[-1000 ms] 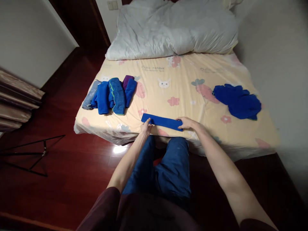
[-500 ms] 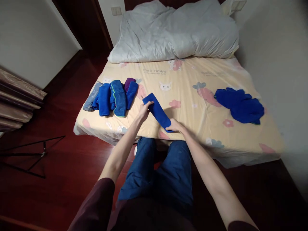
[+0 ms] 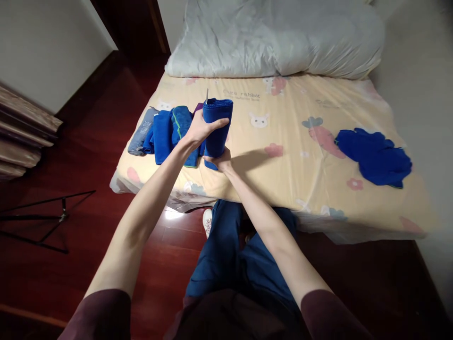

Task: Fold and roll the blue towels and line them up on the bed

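Note:
A folded blue towel (image 3: 216, 134) with a small white tag is held up in front of me, above the bed's left half. My left hand (image 3: 203, 126) wraps around its upper part, thumb across the near face. Its lower end rests in the grip of my right hand (image 3: 222, 160). Just behind and to the left lie several folded towels side by side: a grey one (image 3: 141, 133), a blue one (image 3: 163, 139) and a teal-blue one with green edging (image 3: 181, 123). A purple one (image 3: 198, 106) is mostly hidden behind my left hand.
Crumpled blue cloth (image 3: 377, 156) lies on the bed's right side. A pale grey quilt (image 3: 279, 42) is bunched at the far end of the patterned bed sheet (image 3: 293, 174). On the floor at left stand black tripod legs (image 3: 38, 217), below a curtain (image 3: 24, 132).
Both hands have lifted the towel off the bed and swung it left towards the folded towels, turning it more upright. My view has shifted slightly.

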The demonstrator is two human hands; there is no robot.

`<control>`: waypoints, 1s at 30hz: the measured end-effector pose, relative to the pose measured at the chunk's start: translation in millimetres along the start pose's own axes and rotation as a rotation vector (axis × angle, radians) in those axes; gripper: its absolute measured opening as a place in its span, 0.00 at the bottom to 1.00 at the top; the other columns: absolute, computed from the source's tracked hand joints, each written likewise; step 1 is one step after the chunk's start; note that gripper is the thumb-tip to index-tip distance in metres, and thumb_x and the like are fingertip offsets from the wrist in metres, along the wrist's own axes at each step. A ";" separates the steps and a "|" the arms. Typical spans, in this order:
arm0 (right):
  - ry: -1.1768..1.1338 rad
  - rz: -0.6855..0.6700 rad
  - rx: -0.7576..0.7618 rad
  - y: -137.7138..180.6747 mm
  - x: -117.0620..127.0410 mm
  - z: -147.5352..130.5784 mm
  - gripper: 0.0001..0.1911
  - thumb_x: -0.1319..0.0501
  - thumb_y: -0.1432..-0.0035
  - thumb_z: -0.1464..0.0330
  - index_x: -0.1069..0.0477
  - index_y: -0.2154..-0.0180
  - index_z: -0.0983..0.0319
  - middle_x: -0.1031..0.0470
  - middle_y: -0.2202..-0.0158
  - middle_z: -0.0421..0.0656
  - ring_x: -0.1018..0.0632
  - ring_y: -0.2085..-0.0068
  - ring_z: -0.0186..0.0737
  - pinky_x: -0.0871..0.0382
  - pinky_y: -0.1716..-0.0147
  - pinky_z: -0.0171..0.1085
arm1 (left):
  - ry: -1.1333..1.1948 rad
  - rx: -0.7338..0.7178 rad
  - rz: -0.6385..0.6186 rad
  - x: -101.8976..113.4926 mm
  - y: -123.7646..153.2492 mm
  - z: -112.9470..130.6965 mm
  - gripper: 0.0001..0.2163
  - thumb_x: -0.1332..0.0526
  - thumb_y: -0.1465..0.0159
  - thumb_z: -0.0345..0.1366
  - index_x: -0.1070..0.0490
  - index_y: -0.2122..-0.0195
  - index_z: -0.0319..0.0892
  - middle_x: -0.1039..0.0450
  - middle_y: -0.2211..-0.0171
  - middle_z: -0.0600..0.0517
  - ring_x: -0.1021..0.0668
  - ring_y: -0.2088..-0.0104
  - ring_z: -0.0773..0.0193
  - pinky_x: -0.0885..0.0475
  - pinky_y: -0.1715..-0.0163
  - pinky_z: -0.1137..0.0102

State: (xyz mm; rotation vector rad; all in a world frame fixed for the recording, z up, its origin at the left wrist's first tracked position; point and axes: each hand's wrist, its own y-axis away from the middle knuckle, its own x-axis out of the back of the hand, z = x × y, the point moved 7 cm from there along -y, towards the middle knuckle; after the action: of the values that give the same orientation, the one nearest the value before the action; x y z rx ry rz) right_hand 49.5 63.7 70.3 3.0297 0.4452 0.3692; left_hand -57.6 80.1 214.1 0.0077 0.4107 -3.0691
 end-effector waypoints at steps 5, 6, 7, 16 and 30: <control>0.074 0.112 -0.133 -11.6 -15.7 4.7 0.31 0.23 0.55 0.68 0.26 0.49 0.64 0.19 0.53 0.46 0.20 0.44 0.53 0.24 0.39 0.49 | -0.058 -0.051 0.056 17.4 -0.6 -15.7 0.25 0.18 0.57 0.42 0.30 0.66 0.40 0.27 0.69 0.51 0.20 0.57 0.52 0.22 0.52 0.56; 0.091 0.103 -0.150 -12.9 -17.8 7.5 0.30 0.23 0.55 0.68 0.26 0.50 0.63 0.18 0.53 0.45 0.19 0.45 0.52 0.24 0.40 0.48 | -0.070 -0.055 0.056 19.3 -0.2 -18.9 0.25 0.18 0.56 0.42 0.31 0.67 0.40 0.28 0.69 0.52 0.20 0.58 0.52 0.22 0.53 0.56; 0.106 0.094 -0.165 -13.8 -19.3 10.7 0.29 0.23 0.55 0.68 0.26 0.50 0.62 0.18 0.54 0.44 0.19 0.46 0.51 0.23 0.41 0.47 | -0.083 -0.058 0.052 20.7 0.3 -21.9 0.25 0.18 0.56 0.43 0.31 0.67 0.40 0.28 0.69 0.52 0.20 0.58 0.53 0.21 0.54 0.57; 0.163 0.076 -0.207 -15.9 -25.3 33.9 0.25 0.23 0.53 0.70 0.24 0.52 0.66 0.17 0.55 0.46 0.18 0.50 0.52 0.20 0.47 0.44 | -0.076 0.010 0.060 25.1 10.3 -44.8 0.20 0.21 0.53 0.41 0.28 0.68 0.40 0.26 0.70 0.51 0.20 0.58 0.52 0.22 0.55 0.59; 0.064 0.151 -0.038 -19.9 11.2 75.3 0.77 0.21 0.56 0.53 0.73 0.24 0.62 0.58 0.24 0.59 0.48 0.24 0.59 0.41 0.29 0.55 | -0.503 -0.289 0.221 76.4 -9.1 -27.1 0.51 0.33 0.42 0.67 0.56 0.25 0.54 0.57 0.23 0.49 0.66 0.23 0.47 0.61 0.26 0.46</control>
State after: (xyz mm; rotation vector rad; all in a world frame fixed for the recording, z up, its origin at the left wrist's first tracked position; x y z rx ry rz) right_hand 72.7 84.4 -1.9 3.0299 0.2101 0.4778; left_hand -134.4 92.7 189.5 -0.6610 0.7461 -2.6327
